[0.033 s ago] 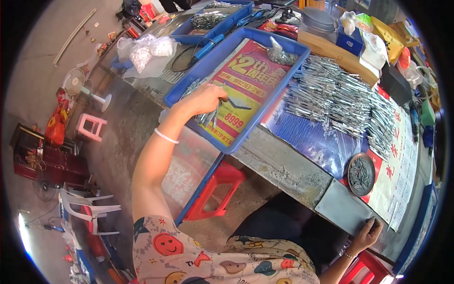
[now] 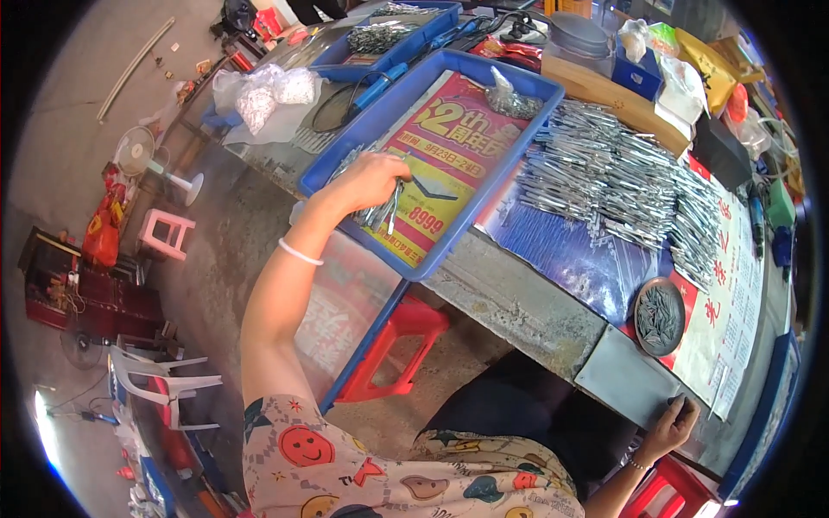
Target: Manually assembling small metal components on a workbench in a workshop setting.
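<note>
My left hand (image 2: 370, 183) reaches into a blue plastic tray (image 2: 466, 250) with its fingers curled closed. It is over a loose bunch of thin silvery metal pieces (image 2: 378, 217), and some ends stick out below the fingers. Under them, a printed red and yellow sheet (image 2: 445, 142) lines the tray. At the lower right, my right hand (image 2: 672, 429) is closed on a small black object (image 2: 677, 401) beside a flat metal plate (image 2: 626, 375). Exactly what that object is cannot be made out. A round dish (image 2: 659, 318) of small grey pointed metal pieces sits just beyond the plate.
Rows of thin metal pieces (image 2: 604, 173) cover the bench right of the tray. A clear bag (image 2: 511, 102) of small parts lies in the tray's far corner. Another blue tray (image 2: 414, 47) stands farther back. A red stool (image 2: 393, 354) is under the bench.
My left hand has shifted very slightly to the left over the metal pieces. My right hand stays where it was.
</note>
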Demonstrator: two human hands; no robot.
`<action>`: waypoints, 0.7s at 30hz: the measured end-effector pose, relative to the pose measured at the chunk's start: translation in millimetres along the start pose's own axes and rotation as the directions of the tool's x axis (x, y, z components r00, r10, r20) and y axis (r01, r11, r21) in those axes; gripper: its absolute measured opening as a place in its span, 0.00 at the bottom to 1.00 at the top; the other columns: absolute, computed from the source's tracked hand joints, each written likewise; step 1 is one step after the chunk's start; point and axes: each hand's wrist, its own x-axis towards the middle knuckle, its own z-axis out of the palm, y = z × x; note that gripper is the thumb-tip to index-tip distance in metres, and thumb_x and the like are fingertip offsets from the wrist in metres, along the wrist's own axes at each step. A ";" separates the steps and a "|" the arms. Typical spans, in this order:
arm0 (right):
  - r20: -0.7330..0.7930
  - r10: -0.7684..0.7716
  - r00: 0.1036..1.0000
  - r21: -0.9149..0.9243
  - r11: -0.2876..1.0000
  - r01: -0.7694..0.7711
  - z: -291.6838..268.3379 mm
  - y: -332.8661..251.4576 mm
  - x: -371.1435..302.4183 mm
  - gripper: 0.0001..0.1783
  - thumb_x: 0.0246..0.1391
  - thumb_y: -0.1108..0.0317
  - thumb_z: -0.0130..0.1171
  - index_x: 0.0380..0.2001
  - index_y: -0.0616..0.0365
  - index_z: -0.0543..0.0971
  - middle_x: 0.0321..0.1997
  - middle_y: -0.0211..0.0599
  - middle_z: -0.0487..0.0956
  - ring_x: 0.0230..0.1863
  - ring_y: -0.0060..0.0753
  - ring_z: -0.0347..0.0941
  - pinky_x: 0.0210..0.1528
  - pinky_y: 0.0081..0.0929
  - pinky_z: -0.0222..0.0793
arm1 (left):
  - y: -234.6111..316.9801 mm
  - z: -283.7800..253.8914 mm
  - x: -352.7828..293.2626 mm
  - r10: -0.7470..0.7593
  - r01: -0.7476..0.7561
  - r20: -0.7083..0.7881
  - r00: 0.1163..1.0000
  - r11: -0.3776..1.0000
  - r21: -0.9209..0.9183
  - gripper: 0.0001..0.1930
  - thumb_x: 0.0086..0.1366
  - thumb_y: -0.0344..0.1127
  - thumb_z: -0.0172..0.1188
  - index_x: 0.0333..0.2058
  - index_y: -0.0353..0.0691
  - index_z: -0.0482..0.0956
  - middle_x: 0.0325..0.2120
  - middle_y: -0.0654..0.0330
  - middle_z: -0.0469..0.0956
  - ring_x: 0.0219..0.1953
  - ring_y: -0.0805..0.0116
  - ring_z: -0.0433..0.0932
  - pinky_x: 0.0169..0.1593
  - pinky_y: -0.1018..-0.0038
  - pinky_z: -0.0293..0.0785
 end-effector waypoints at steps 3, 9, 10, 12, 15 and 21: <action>-0.021 -0.011 1.000 0.005 1.000 0.011 1.1 -1.3 -0.6 0.06 0.61 0.71 0.52 0.32 0.63 0.70 0.27 0.26 0.65 0.29 0.19 0.58 0.33 0.15 0.58 | -1.4 -3.0 -13.0 -0.087 0.077 -0.251 0.964 0.996 -0.049 0.11 0.57 0.23 0.49 0.37 0.35 0.78 0.35 0.49 0.78 0.39 0.49 0.77 0.43 0.63 0.72; -0.001 -0.002 1.000 -0.015 1.000 0.002 -1.2 -1.2 0.1 0.06 0.60 0.73 0.53 0.32 0.66 0.71 0.27 0.28 0.68 0.28 0.20 0.60 0.31 0.16 0.60 | 26.9 0.4 -33.8 -0.457 0.394 -0.286 0.842 0.884 -0.253 0.11 0.56 0.32 0.58 0.38 0.35 0.76 0.34 0.50 0.78 0.39 0.51 0.78 0.44 0.63 0.73; -0.008 -0.006 1.000 -0.028 1.000 0.006 -0.6 -1.5 0.1 0.06 0.60 0.72 0.53 0.32 0.65 0.71 0.27 0.27 0.68 0.29 0.19 0.60 0.31 0.15 0.60 | 27.3 5.0 -35.8 -0.437 0.367 -0.261 0.861 0.888 -0.276 0.16 0.53 0.36 0.63 0.39 0.34 0.74 0.35 0.49 0.78 0.40 0.52 0.77 0.45 0.63 0.73; -0.014 0.000 1.000 -0.015 1.000 -0.001 0.3 -2.3 0.0 0.06 0.60 0.72 0.53 0.32 0.65 0.71 0.27 0.27 0.68 0.28 0.18 0.60 0.30 0.14 0.59 | 38.0 8.9 -34.0 -0.411 0.409 -0.187 0.892 0.911 -0.055 0.22 0.51 0.39 0.66 0.41 0.35 0.72 0.38 0.49 0.77 0.44 0.51 0.76 0.47 0.62 0.71; -0.019 0.001 1.000 -0.012 1.000 -0.001 0.4 0.5 -0.9 0.06 0.60 0.72 0.53 0.32 0.65 0.72 0.27 0.26 0.68 0.28 0.17 0.60 0.29 0.13 0.59 | 53.0 1.4 -27.2 -0.495 0.496 -0.039 0.868 0.862 0.101 0.31 0.47 0.46 0.70 0.44 0.35 0.68 0.42 0.46 0.75 0.48 0.48 0.73 0.49 0.57 0.70; -0.014 0.024 1.000 -0.017 1.000 -0.024 0.5 -4.4 -0.6 0.05 0.60 0.72 0.53 0.33 0.64 0.72 0.27 0.26 0.69 0.28 0.16 0.61 0.30 0.13 0.59 | 53.3 -0.9 -23.4 -0.544 0.508 0.070 0.836 0.815 0.278 0.34 0.46 0.47 0.71 0.45 0.32 0.67 0.44 0.44 0.74 0.50 0.47 0.72 0.50 0.55 0.69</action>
